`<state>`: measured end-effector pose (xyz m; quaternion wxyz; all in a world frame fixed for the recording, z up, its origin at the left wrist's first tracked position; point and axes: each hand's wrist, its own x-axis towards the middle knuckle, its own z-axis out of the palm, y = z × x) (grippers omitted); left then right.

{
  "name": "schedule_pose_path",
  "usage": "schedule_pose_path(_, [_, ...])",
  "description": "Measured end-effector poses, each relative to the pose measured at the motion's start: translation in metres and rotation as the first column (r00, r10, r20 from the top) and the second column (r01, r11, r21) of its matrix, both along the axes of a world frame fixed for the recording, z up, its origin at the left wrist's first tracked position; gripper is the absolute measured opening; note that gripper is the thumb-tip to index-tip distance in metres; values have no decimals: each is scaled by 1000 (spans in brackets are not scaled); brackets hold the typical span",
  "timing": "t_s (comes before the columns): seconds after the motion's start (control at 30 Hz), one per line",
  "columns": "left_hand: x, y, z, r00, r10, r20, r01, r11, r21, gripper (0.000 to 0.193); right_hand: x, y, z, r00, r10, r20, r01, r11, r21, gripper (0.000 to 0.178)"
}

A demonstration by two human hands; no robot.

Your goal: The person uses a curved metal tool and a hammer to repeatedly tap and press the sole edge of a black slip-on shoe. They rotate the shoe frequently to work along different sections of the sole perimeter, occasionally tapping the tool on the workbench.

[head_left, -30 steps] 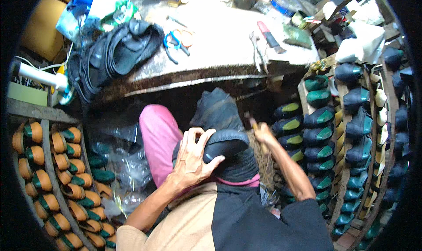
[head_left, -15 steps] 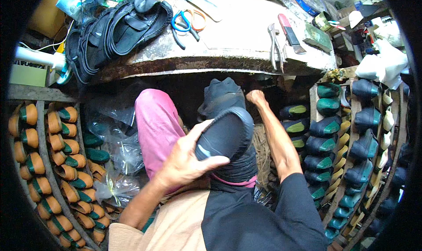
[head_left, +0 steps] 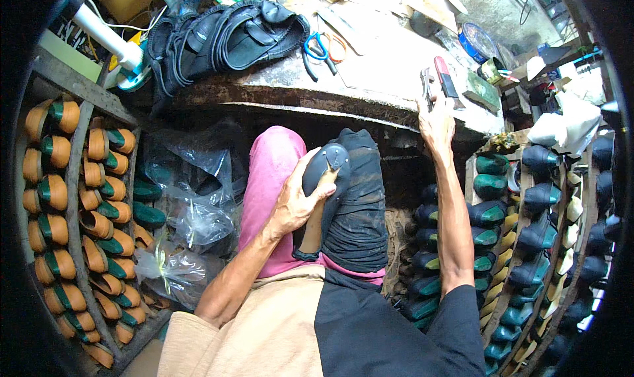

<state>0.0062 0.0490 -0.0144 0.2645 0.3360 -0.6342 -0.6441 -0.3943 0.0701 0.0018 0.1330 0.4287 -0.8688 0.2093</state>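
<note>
My left hand [head_left: 296, 198] is closed round a black shoe [head_left: 328, 160] resting on my lap, its underside turned up. Small tacks or dots show on the toe, and a tan strip of the sole [head_left: 314, 228] runs toward me. On the bench's front edge, my right hand [head_left: 437, 122] has its fingers at the near end of metal pliers [head_left: 426, 85], covering that end. The pliers lie beside a red-handled cutter [head_left: 446, 79], which the hand nearly touches.
On the bench [head_left: 376, 66] lie black sandals [head_left: 228, 40] and scissors [head_left: 317, 48] with blue and orange handles. Racks of orange shoes [head_left: 59, 188] stand at my left, and dark shoes [head_left: 531, 235] at my right. Plastic bags [head_left: 195, 215] lie beside my left leg.
My right hand has moved up from below the bench edge to the pliers. The shoe in my left hand has turned from its open side to its underside. The view has shifted.
</note>
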Motion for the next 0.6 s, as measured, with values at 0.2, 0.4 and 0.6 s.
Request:
schedule_pose_path(0.2, [4,13,-19,991,-131,25,127,984,126,74,-28,-18,11,909,138,393,-113,990,-86,48])
schedule_pose_path(0.4, [17,14,-62,991,-84,-107,103,979,176,63,73,62,46,270,265,926,-152,961,-230,16])
schedule_pose_path(0.6, [6,23,-50,998,-63,-6,63,998,-7,55,163,125,80,116,-123,986,-494,854,165,36])
